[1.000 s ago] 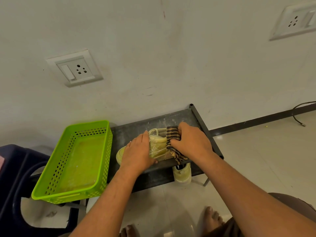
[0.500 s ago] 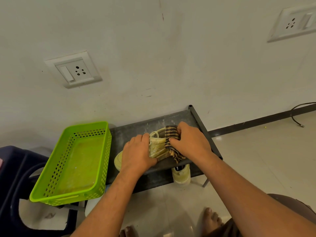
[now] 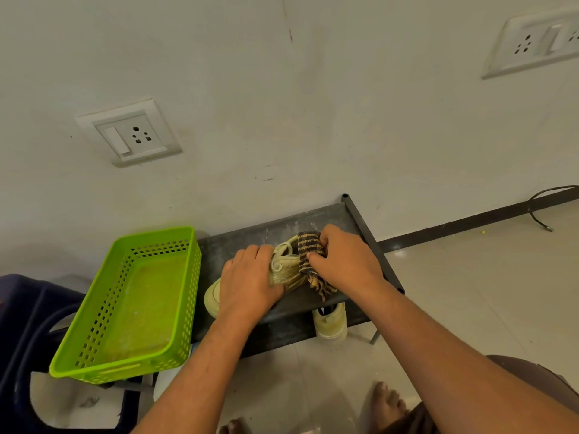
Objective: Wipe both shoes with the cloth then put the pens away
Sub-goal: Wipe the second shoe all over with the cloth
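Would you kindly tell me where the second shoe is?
In the head view, the second shoe sits partly under the front edge of the dark shelf, below the right hand.

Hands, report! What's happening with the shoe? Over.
Left hand holds shoe on the rack. Right hand grips cloth against its heel end. Second shoe below the rack. Nothing in the way.

The shoe (image 3: 283, 270) is turned slightly under the left hand (image 3: 247, 283), and its toe is brought nearer the front edge of the bench (image 3: 238, 242). The cloth (image 3: 308, 245) is drawn a little along the heel by the right hand (image 3: 344, 261), and more lace is exposed.
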